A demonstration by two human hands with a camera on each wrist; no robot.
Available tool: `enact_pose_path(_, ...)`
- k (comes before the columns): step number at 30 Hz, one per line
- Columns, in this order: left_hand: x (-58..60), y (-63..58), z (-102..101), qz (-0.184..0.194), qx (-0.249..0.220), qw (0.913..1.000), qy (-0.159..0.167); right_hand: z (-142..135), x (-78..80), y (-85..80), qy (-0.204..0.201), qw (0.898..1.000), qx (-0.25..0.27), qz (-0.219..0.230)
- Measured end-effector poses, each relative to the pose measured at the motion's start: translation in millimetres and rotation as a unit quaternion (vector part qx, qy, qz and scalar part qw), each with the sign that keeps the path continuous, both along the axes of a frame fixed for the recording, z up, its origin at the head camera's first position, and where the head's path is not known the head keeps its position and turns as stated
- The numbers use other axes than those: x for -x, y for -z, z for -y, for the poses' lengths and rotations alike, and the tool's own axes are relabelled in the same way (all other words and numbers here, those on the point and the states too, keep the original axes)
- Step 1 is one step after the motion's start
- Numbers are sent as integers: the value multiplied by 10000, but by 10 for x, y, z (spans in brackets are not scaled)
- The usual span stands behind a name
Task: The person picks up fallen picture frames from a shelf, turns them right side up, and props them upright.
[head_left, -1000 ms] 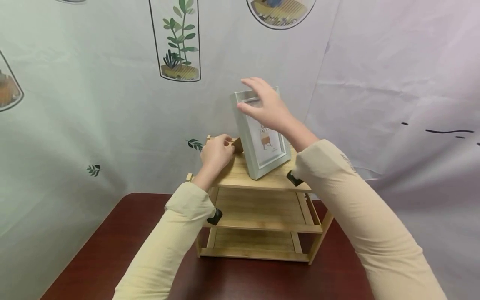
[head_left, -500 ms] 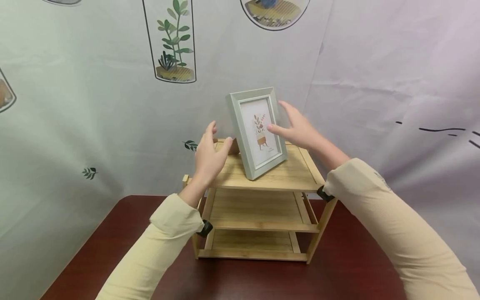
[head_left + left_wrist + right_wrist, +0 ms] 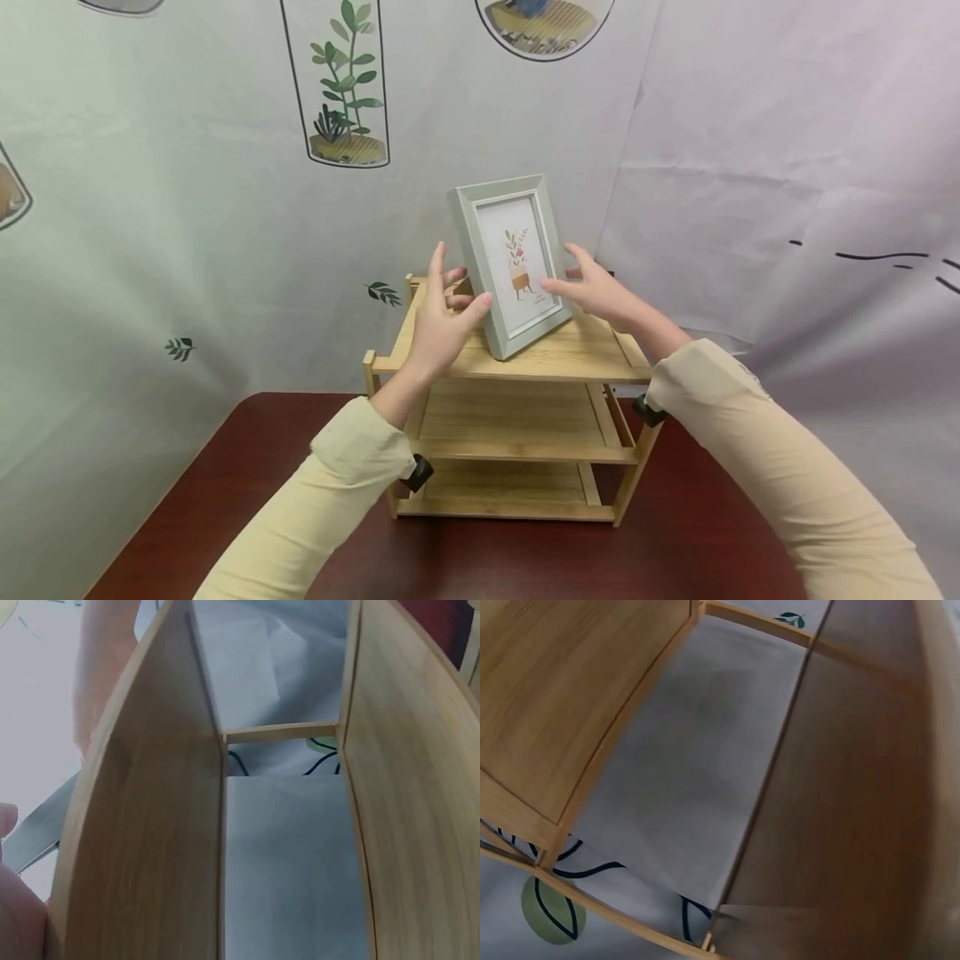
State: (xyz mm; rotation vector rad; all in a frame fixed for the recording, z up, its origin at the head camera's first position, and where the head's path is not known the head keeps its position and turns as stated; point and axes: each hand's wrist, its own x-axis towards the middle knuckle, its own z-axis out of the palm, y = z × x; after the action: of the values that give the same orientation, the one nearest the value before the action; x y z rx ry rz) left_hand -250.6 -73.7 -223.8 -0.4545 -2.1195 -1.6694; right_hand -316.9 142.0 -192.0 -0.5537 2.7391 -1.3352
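A pale grey-green picture frame [image 3: 491, 321] stands on the top shelf [image 3: 600, 354] of a wooden rack, leaning back, with a plant-pot print inside. At its left side is my left hand [image 3: 438, 329], thumb in front of the left edge and the other fingers spread beside and behind it. My right hand [image 3: 603, 292] is at the opposite side, its thumb over the front near the right edge and its fingers partly hidden. Whether either hand touches the frame is unclear. In the left wrist view, part of the left hand [image 3: 22, 915] shows beside the frame's edge [image 3: 45, 825].
The rack has a middle shelf [image 3: 517, 417] and a bottom shelf [image 3: 506, 483] below. It stands on a dark red table [image 3: 300, 467]. A light cloth backdrop [image 3: 225, 208] with printed plants hangs close behind. Rack boards fill most of both wrist views.
My left hand has left the brown piece behind the frame and come to the frame's left side. The right hand has dropped from the frame's top to its right side. The frame still leans back.
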Motion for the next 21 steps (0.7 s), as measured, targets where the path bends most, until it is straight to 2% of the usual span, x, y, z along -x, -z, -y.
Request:
enact_pose_path(5, 172, 144, -8, -306, 346, 9986, 268, -7, 36, 67, -75, 9995, 242, 198)
enact_pose_path(13, 179, 173, -30, -612, 670, 9957, 210, -47, 38, 111, -160, 9992, 322, 162)
enact_pose_path(21, 170, 169, 9, -426, 627, 9965, 365, -146, -23, 173, -184, 9993, 279, -136)
